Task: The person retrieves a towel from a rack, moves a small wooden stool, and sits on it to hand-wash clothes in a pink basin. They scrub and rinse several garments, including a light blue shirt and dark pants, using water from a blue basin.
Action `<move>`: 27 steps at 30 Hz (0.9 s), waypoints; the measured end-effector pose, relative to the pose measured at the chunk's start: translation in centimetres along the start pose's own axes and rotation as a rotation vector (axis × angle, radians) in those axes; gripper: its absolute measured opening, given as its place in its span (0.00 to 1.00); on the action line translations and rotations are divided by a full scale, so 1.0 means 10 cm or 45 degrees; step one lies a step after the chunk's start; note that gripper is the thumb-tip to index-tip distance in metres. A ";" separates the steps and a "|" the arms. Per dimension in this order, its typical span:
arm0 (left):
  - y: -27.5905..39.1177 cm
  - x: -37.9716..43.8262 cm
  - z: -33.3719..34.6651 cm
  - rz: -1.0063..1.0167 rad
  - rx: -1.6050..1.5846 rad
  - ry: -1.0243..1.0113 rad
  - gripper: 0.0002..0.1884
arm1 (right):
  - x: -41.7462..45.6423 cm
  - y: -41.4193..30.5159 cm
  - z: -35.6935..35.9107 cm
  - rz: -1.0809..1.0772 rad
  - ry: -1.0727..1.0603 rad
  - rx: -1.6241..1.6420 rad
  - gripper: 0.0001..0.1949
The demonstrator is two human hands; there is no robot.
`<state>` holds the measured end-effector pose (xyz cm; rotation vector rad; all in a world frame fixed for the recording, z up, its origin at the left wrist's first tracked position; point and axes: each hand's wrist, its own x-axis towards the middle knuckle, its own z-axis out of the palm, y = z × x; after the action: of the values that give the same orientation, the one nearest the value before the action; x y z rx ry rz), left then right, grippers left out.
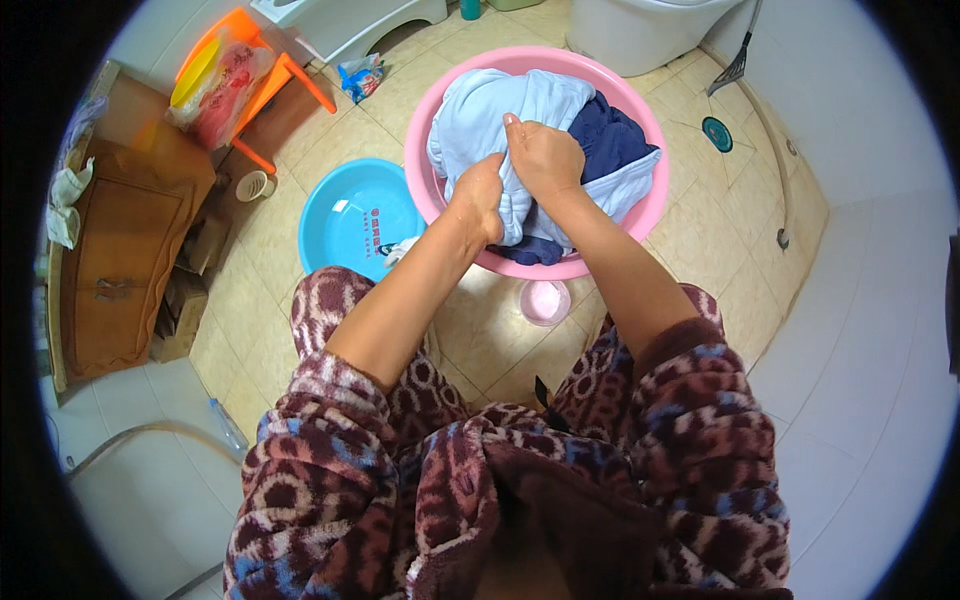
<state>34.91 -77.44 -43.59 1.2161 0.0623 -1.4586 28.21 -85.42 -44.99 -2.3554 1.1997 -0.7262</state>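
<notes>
A pink plastic basin (651, 217) stands on the floor before me, heaped with wet-looking clothes. In it lie a light blue garment (480, 101) and a dark navy cloth (611, 142). My left hand (480, 196) grips a bunched fold of the light blue fabric on the basin's near left side. Right beside it, my right hand (546, 156) is closed on the same fabric, its thumb pointing away from me. The parts of the cloth inside both fists are hidden. Against the basin's left side sits a blue plastic basin (341, 214) with a white cloth (400, 252) at its near edge.
A small tub of pale powder or paste (545, 301) stands between my knees and the pink basin. Leftward are an orange plastic chair (262, 105) holding bags, a white cup (255, 186) and a wooden cabinet (112, 262). A floor drain (717, 134) and hose (776, 161) lie right.
</notes>
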 end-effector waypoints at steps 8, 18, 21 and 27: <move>-0.03 0.37 -0.34 0.054 -0.113 -0.118 0.17 | -0.12 -0.22 0.05 -0.047 -0.078 0.234 0.22; -0.02 0.24 -0.20 0.174 0.080 0.071 0.17 | -0.38 -0.28 0.08 -0.209 -0.182 0.042 0.21; 0.01 0.21 -0.11 0.211 0.137 -0.047 0.18 | -0.06 -0.01 0.08 0.058 -0.056 0.210 0.22; -0.01 0.10 -0.10 0.231 0.342 0.176 0.22 | -0.06 -0.02 -0.03 0.135 -0.118 0.219 0.25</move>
<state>35.63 -77.46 -44.79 1.4997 -0.1518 -1.2511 27.83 -84.84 -44.78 -2.1444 1.1645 -0.6504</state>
